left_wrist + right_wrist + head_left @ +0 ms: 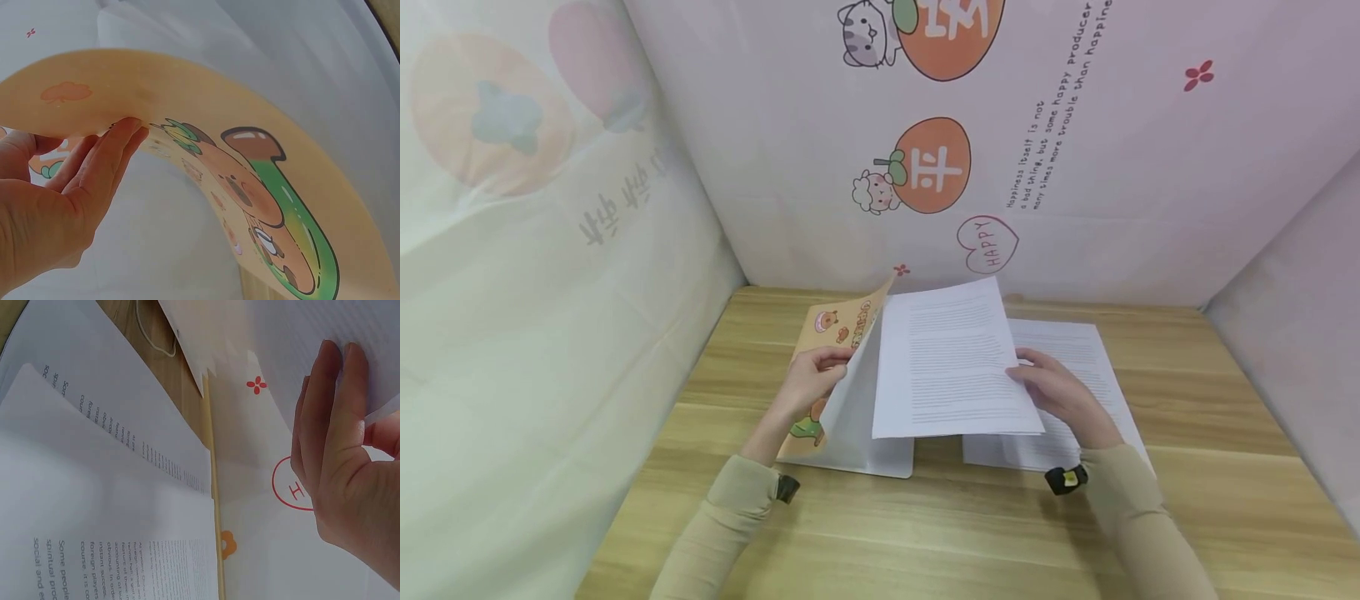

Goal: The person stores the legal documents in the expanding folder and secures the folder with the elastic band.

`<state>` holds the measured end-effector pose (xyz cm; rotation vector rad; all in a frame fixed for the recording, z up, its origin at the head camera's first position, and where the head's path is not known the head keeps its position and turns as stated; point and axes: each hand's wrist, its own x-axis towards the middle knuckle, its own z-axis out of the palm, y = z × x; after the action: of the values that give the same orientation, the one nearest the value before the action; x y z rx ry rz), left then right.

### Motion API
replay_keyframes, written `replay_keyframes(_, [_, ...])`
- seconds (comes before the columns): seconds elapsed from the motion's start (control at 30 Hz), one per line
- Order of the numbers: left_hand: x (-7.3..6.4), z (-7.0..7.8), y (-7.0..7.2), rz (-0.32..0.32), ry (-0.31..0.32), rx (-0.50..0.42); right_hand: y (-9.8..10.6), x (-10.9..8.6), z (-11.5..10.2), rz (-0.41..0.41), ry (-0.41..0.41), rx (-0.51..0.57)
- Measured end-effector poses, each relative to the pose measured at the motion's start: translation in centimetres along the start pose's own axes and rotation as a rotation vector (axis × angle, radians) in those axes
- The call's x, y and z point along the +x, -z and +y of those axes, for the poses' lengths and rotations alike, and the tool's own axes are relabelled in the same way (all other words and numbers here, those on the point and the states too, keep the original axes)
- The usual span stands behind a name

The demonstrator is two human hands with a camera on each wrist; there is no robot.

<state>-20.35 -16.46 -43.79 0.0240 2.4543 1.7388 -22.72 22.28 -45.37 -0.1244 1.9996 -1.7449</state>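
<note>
My left hand (pixel 811 382) pinches the lifted cover of an orange folder (pixel 839 321) printed with cartoon animals. In the left wrist view that cover (pixel 250 94) bows in a wide curve above my left fingers (pixel 103 165). The folder's pale inside (pixel 887 458) faces right. At the right edge of a printed sheet (pixel 955 358), my right hand (pixel 1060 390) grips between thumb and fingers. This paper is raised and tilted beside the folder's inside; whether it is one sheet or several, I cannot tell. My right hand (pixel 340 437) also appears in the right wrist view.
More printed sheets (pixel 1075 342) lie on the wooden table (pixel 1210 400) under and right of my right hand. A printed white cloth (pixel 820 167) stands behind the table, with another cloth wall (pixel 550 333) at left. A thin white cable (pixel 145 334) shows in the right wrist view.
</note>
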Motion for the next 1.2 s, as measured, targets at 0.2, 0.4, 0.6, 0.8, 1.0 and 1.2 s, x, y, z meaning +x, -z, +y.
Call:
replay_keyframes(0.2, [-0.1, 0.2, 0.0, -0.004, 0.008, -0.008, -0.5, 0.2, -0.3, -0.023, -0.004, 0.027])
replay_keyframes(0.4, [-0.1, 0.1, -0.1, -0.009, 0.014, -0.013, -1.1, 0.3, -0.5, -0.011, -0.01, 0.001])
replay_keyframes(0.6, [0.0, -0.1, -0.1, -0.005, 0.005, -0.012, -1.6, 0.5, -0.6, -0.007, -0.015, 0.001])
replay_keyframes(0.8, [0.0, -0.1, -0.1, -0.003, -0.001, -0.019, -1.9, 0.7, -0.6, -0.01, -0.016, 0.016])
replay_keyframes(1.0, [0.0, -0.1, -0.1, 0.002, 0.004, -0.016, -2.3, 0.6, -0.7, -0.02, -0.032, -0.001])
replay_keyframes(1.2, [0.1, -0.2, -0.1, 0.004, -0.007, -0.01, -2.4, 0.4, -0.8, -0.035, -0.043, 0.025])
